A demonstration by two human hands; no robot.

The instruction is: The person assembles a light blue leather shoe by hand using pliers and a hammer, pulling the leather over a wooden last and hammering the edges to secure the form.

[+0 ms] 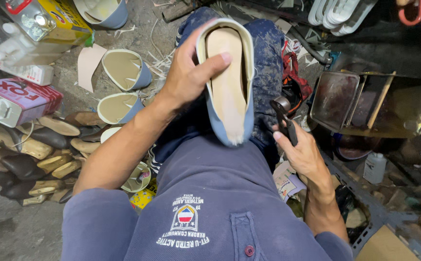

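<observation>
Up close, the left hand [187, 72] clamps a blue shoe [229, 82] sole-up on the lap, thumb pressed flat on the tan insole, the other fingers wrapped behind the upper and hidden. The shoe's pointed toe aims at the person's belly, and its pale folded rim runs round the insole edge. Just right of it, the right hand [303, 153] is closed on dark pincers [285, 116], whose head stands beside the shoe's right edge; whether it touches cannot be told. Between the two hands lies the stained knee, with little free room. To the left, on the floor, three more blue shoe uppers [123, 68] lie open, one at the top edge and two near the left forearm. Below them sits a heap of wooden lasts [36, 154], too jumbled to count. Two tins [14, 99] stand at the far left, one pink and one yellow. On the right, a dark metal tray [346, 99] crowds the right hand's side, and a small white bottle [375, 167] stands below it.
</observation>
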